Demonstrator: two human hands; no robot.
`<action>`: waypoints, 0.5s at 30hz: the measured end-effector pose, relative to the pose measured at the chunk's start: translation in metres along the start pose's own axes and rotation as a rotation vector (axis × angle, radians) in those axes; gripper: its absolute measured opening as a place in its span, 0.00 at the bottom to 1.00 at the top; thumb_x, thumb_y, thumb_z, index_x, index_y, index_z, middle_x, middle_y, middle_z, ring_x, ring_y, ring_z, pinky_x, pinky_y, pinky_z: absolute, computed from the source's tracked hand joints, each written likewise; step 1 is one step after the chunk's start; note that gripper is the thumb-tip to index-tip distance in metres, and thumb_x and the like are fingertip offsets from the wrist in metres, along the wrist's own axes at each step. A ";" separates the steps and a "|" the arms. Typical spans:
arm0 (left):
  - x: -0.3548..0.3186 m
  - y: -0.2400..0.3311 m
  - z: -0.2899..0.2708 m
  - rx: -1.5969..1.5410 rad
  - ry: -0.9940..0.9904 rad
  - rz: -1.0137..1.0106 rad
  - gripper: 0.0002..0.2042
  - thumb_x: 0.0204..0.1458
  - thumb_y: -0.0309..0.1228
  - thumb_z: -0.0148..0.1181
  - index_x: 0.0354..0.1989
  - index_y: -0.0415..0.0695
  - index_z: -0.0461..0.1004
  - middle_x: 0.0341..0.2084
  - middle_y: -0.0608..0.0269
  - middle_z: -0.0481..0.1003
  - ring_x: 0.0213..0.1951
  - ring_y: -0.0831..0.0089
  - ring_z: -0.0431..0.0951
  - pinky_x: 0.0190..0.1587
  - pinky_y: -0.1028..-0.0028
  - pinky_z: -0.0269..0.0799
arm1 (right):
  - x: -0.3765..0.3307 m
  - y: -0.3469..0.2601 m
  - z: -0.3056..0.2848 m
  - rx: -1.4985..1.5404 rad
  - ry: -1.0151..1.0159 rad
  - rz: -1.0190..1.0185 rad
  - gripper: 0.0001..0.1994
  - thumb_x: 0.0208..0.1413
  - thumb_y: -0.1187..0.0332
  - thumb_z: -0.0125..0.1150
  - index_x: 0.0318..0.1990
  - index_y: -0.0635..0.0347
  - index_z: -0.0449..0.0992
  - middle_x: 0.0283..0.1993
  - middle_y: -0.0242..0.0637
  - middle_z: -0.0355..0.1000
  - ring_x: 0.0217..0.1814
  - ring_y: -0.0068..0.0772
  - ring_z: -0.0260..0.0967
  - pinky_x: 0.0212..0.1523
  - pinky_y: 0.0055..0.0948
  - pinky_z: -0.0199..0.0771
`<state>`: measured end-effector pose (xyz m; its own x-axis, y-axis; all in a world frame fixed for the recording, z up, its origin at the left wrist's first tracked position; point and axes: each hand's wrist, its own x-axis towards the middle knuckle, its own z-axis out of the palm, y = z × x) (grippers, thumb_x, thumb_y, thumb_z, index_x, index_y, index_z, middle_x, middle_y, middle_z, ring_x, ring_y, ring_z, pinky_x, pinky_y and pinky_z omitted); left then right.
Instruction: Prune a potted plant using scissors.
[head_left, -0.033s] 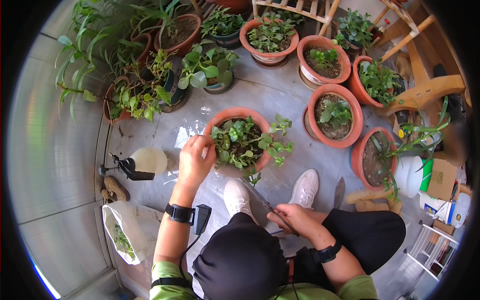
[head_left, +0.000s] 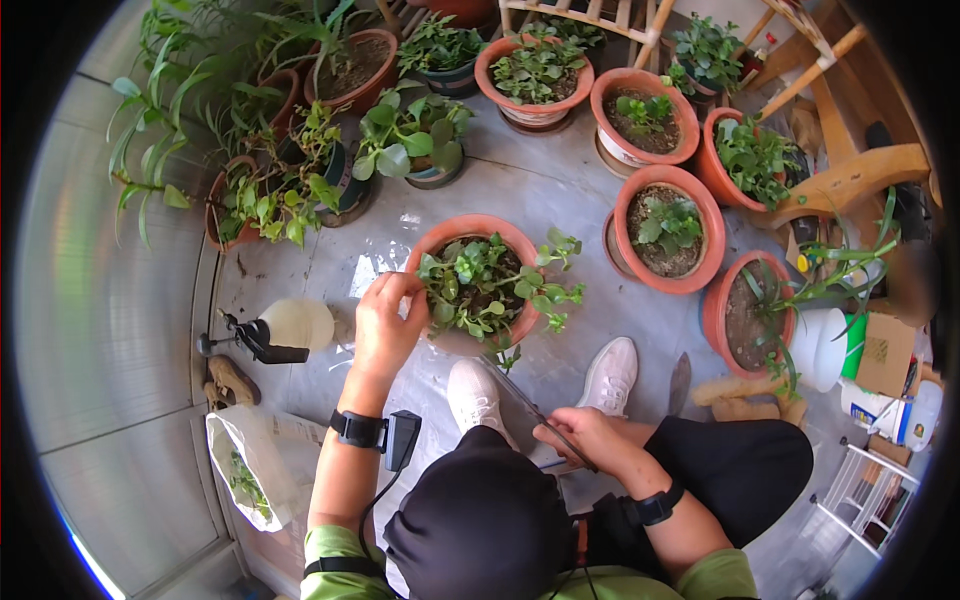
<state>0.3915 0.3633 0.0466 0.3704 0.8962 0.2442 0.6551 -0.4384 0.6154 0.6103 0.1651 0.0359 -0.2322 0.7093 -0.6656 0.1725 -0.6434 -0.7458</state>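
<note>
A terracotta pot (head_left: 418,255) with a leafy, spreading plant (head_left: 478,270) stands on the floor in front of my feet. At its left rim is my left hand (head_left: 385,325), thumb and fingers pinched together beside the leaves. Whatever lies between those fingertips is too small to make out. My right hand (head_left: 585,438), low between my knees, is closed round a long thin dark metal tool (head_left: 522,396). The tool slants up and left, its far end close to a few leaves hanging over the pot's near side.
Left of the pot lies a spray bottle (head_left: 300,325) with a black head. Nearer me, a white plastic bag (head_left: 225,440) holds green cuttings. Potted plants crowd the back and right, among them a terracotta pot (head_left: 715,255). A wooden chair arm (head_left: 860,180) and white rack (head_left: 868,495) stand right.
</note>
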 end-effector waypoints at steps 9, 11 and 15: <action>0.001 -0.010 -0.003 0.080 0.017 0.047 0.07 0.41 0.18 0.58 0.29 0.42 0.73 0.27 0.60 0.73 0.30 0.61 0.74 0.34 0.69 0.71 | 0.004 -0.001 0.004 -0.054 0.050 -0.090 0.18 0.55 0.57 0.59 0.21 0.60 0.66 0.13 0.23 0.56 0.15 0.14 0.52 0.15 0.21 0.52; 0.001 -0.008 -0.005 0.115 0.011 0.056 0.07 0.40 0.17 0.58 0.28 0.43 0.73 0.27 0.59 0.73 0.31 0.60 0.74 0.35 0.68 0.71 | 0.004 -0.003 0.004 -0.093 0.068 -0.098 0.19 0.55 0.56 0.60 0.21 0.60 0.66 0.13 0.23 0.57 0.15 0.14 0.52 0.16 0.20 0.52; 0.001 -0.010 -0.002 0.144 -0.013 0.086 0.07 0.39 0.18 0.59 0.28 0.42 0.72 0.28 0.59 0.73 0.32 0.60 0.74 0.34 0.67 0.71 | 0.005 0.003 0.005 -0.054 0.062 -0.091 0.20 0.55 0.55 0.60 0.21 0.60 0.66 0.14 0.22 0.57 0.16 0.14 0.51 0.16 0.21 0.51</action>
<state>0.3841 0.3682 0.0421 0.4370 0.8543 0.2813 0.7077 -0.5196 0.4786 0.6053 0.1655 0.0309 -0.1902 0.7816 -0.5941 0.2047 -0.5603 -0.8026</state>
